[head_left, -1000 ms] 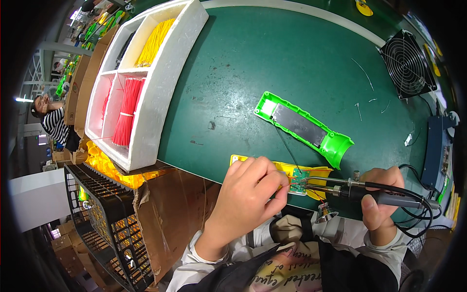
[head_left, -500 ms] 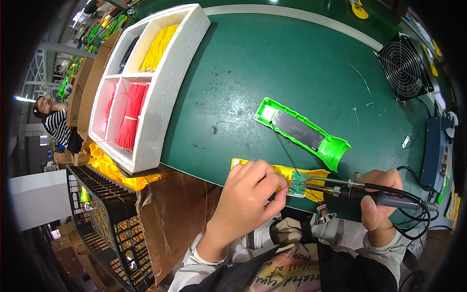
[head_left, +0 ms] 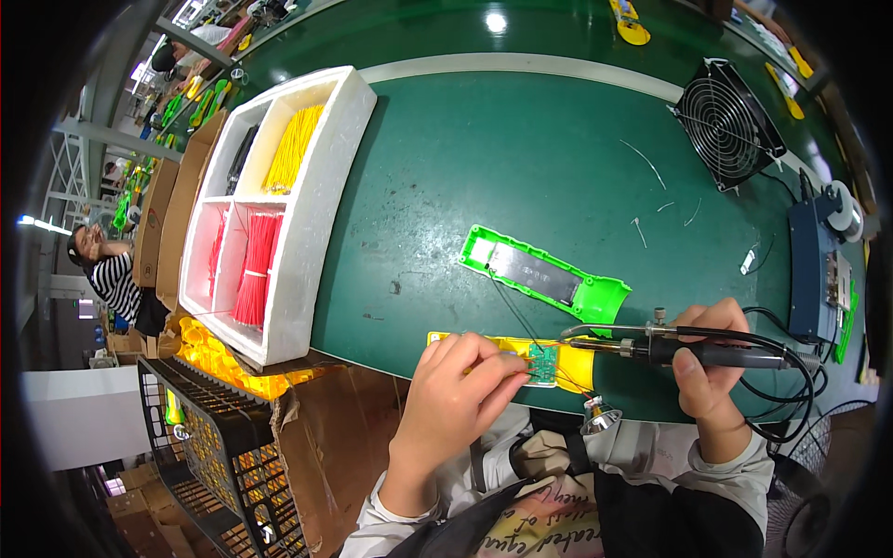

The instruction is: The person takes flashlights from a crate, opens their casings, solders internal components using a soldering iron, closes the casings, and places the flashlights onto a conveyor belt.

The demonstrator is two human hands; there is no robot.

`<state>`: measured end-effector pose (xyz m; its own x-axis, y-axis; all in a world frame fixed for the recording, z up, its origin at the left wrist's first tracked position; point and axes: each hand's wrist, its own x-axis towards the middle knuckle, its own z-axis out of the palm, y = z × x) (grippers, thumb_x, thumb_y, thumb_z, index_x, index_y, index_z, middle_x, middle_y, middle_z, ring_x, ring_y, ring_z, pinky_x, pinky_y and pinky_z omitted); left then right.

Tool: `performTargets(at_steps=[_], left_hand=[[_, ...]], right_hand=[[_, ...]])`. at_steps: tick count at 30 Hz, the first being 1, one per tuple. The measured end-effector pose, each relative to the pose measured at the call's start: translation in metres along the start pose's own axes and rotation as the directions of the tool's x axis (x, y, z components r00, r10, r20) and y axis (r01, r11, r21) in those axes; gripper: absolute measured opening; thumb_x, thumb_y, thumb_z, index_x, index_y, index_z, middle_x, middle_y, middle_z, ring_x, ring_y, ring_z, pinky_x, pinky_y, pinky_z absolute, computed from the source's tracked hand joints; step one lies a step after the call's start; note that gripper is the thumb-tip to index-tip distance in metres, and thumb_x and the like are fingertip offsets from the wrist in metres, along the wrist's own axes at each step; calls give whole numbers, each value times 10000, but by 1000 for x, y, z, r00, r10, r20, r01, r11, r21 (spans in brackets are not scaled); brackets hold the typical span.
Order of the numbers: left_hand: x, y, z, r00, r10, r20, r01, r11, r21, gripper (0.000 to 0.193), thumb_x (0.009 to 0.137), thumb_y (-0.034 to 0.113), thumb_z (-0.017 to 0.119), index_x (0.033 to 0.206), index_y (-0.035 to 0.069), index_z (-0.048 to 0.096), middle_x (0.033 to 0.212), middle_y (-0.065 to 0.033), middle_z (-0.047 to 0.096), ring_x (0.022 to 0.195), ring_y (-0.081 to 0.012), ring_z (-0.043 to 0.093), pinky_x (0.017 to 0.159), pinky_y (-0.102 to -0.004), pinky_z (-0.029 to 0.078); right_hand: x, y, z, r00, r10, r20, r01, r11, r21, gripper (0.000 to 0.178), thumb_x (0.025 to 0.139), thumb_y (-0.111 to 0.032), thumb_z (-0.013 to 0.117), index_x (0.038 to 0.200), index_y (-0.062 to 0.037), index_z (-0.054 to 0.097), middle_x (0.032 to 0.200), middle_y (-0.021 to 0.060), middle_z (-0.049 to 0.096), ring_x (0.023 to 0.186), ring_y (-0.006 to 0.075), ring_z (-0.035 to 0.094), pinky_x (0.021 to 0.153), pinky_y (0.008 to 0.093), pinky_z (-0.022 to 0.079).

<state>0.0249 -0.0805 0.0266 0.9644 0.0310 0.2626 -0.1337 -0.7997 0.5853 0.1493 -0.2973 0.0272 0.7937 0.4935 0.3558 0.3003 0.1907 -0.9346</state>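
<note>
My left hand is closed in a pinch at the left edge of a small green circuit board. Thin wires run close to its fingertips; what they grip is too small to make out. The board lies in a yellow casing half at the table's near edge. In my right hand is a soldering iron with a curved metal tube along it, the tip just beyond the board's upper right corner. A small lamp reflector hangs by wires below. Beyond lies a green casing half, joined by dark wires to the board.
A white foam box with red, yellow and black wires stands at left, above a black crate and yellow parts. At right are a black fan and a blue soldering station. Wire scraps lie on the table.
The soldering iron's tip and tube have drawn slightly up and away from the board. My left hand stays pinched beside it. The whole view has shifted a little.
</note>
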Motion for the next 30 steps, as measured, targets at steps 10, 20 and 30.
performTargets(at_steps=[10,20,30], left_hand=[[0,-3,5,997,80,-7,-79,991,105,122,661,99,651,738,107,557,696,-10,507,627,-188,481,575,-308,342],[-1,-2,9,997,71,-29,-67,990,122,143,649,81,646,726,96,526,689,-25,504,611,-194,469,563,-310,328],[-3,-5,10,996,71,-60,-63,992,113,137,679,93,632,742,100,511,704,-12,496,632,-180,475,575,-304,332]], right_hand=[[0,3,1,997,-61,-45,61,998,-16,179,694,-54,567,768,2,414,595,59,476,481,52,339,438,193,279],[1,6,1,997,-43,-56,42,999,-10,163,681,-44,558,751,-3,416,574,44,461,468,52,333,427,201,265],[1,5,2,998,-33,-50,32,999,-13,167,677,-50,567,744,-3,421,569,49,466,471,54,350,429,197,275]])
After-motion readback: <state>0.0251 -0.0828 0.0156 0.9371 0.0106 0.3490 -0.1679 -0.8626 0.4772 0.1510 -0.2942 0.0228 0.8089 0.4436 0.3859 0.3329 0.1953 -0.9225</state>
